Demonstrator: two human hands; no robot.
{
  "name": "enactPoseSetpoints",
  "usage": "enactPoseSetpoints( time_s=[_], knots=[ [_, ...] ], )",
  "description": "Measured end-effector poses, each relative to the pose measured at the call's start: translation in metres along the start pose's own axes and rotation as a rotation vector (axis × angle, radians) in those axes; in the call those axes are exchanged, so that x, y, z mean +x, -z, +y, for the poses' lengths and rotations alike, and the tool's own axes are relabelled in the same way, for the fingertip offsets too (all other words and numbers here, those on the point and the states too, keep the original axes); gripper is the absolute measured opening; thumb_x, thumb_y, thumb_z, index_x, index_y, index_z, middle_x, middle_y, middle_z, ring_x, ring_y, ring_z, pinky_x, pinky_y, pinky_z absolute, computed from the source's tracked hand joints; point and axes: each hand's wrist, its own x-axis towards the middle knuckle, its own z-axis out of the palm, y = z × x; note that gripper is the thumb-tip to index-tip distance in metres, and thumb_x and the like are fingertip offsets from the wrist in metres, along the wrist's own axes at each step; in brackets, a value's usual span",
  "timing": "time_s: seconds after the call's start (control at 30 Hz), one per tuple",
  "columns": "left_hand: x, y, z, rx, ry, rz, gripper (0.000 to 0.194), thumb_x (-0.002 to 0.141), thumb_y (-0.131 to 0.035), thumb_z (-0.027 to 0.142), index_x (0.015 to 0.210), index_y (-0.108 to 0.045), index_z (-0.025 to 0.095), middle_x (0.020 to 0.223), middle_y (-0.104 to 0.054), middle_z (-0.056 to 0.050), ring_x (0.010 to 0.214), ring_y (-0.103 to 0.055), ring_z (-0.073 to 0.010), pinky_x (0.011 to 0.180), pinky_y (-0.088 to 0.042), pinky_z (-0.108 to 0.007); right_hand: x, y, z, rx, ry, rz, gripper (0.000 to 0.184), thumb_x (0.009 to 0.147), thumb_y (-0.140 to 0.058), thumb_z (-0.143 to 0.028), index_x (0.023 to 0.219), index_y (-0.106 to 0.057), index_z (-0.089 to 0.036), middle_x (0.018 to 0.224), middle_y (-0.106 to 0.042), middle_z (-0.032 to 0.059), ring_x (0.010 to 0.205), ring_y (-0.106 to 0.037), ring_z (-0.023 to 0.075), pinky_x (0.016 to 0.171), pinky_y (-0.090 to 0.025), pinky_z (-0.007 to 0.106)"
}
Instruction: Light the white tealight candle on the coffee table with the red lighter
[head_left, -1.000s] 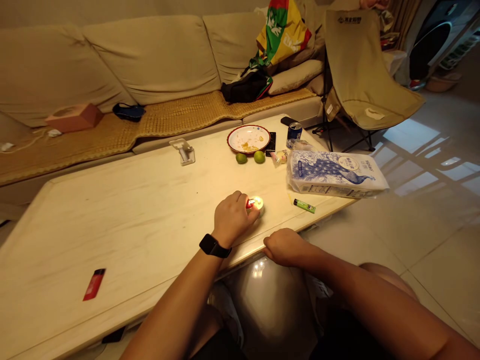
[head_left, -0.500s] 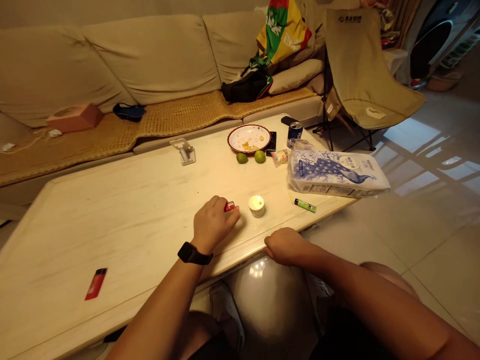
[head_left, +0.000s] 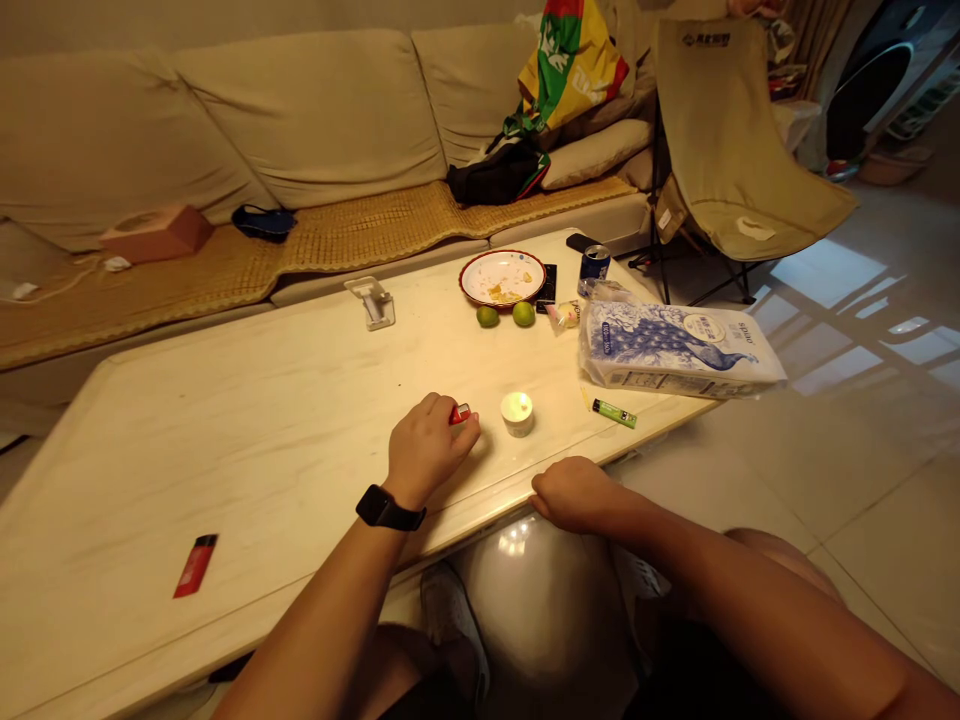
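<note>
My left hand (head_left: 427, 450) is shut on a red lighter (head_left: 460, 414), whose top pokes out past my fingers. It rests just above the tabletop, a short way left of a small white candle in a cup (head_left: 517, 413). I can see no clear flame on the candle. My right hand (head_left: 574, 495) lies in a loose fist on the table's near edge, holding nothing. A green lighter (head_left: 614, 413) lies to its upper right, and another red lighter (head_left: 196, 566) lies far left of my hands.
The pale table (head_left: 247, 450) also holds a plate with crumbs (head_left: 502, 278), two limes (head_left: 505, 316), a blue can (head_left: 594, 270), a wrapped tissue pack (head_left: 682, 350) and a clear holder (head_left: 371, 303). Behind it stand a beige sofa (head_left: 315, 120) and a folding chair (head_left: 742, 170).
My left hand has moved left, away from the candle, with the red lighter in it. The lighter flame at the wick has gone. My right hand has stayed at the table edge.
</note>
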Motion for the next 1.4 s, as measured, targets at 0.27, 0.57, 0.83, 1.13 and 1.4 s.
enactPoseSetpoints(
  time_s=[0.27,0.57,0.83,1.13,1.4],
  knots=[
    [0.000,-0.002,0.002,-0.027,-0.008,0.005,0.028,0.091,-0.048,0.046,0.082,-0.056,0.021,0.082,-0.061,-0.005,0.074,-0.056,-0.0189,0.066,-0.039,-0.032,0.000,0.000,0.001,0.011,0.007,-0.006,0.041,0.097,-0.044,-0.041,0.098,-0.074,-0.013,0.091,-0.076,0.0173,0.088,-0.072,0.0294,0.074,-0.051,0.036],
    [0.002,0.000,0.008,-0.028,-0.040,0.030,0.025,0.091,-0.050,0.044,0.082,-0.054,0.021,0.081,-0.060,-0.004,0.074,-0.056,-0.0185,0.066,-0.039,-0.032,0.000,0.001,-0.001,0.007,0.003,-0.003,0.041,0.097,-0.045,-0.041,0.101,-0.074,-0.013,0.092,-0.076,0.0172,0.091,-0.072,0.0291,0.077,-0.051,0.036],
    [0.009,-0.004,0.031,-0.023,-0.077,0.014,0.027,0.093,-0.047,0.044,0.083,-0.056,0.021,0.083,-0.061,-0.005,0.075,-0.056,-0.0191,0.066,-0.040,-0.032,-0.001,-0.001,0.000,-0.032,0.017,0.011,0.041,0.099,-0.043,-0.041,0.101,-0.073,-0.013,0.092,-0.076,0.0162,0.089,-0.072,0.0298,0.073,-0.051,0.036],
    [0.018,-0.010,0.053,0.030,-0.142,-0.019,0.025,0.091,-0.047,0.039,0.080,-0.059,0.020,0.084,-0.062,-0.008,0.077,-0.057,-0.0214,0.065,-0.038,-0.035,-0.005,-0.004,0.002,-0.024,0.023,0.048,0.040,0.099,-0.044,-0.042,0.101,-0.072,-0.013,0.091,-0.076,0.0155,0.088,-0.072,0.0292,0.073,-0.051,0.035],
    [0.020,-0.013,0.056,0.060,-0.133,-0.048,0.023,0.090,-0.048,0.037,0.080,-0.060,0.020,0.085,-0.063,-0.009,0.077,-0.058,-0.0216,0.064,-0.037,-0.035,-0.006,-0.002,0.000,-0.009,0.023,0.032,0.038,0.098,-0.044,-0.040,0.102,-0.071,-0.013,0.091,-0.076,0.0158,0.088,-0.072,0.0288,0.074,-0.050,0.035]
  ],
)
